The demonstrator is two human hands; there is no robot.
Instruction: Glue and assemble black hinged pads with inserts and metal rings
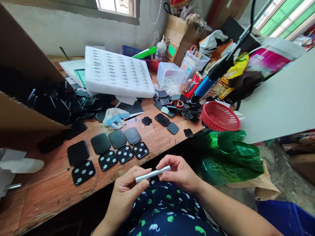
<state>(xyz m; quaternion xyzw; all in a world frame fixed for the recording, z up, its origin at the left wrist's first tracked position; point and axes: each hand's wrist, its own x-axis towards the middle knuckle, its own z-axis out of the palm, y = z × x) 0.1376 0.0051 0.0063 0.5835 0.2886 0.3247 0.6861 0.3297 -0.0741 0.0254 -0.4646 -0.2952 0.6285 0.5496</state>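
Note:
Over my lap, in front of the table edge, a slim silver stack of small round discs, like disc magnets (153, 174), is held level between both hands. My left hand (128, 186) pinches its left end between thumb and fingers. The right end is gripped by the fingertips of my right hand (181, 173). On the table just beyond, several black hinged square cases (107, 159) lie open in a row. Grey round dots show in each near half, and the far halves are plain.
The wooden table (162, 144) also bears a black flower-shaped piece (147, 121), a crumpled blue-white cloth (115, 118) and a white foam tray (118, 73) of eyelash strips. A red basket (220, 116) sits at the right edge, above a green bag (228, 160). A blue-handled tool (204, 88) hangs nearby.

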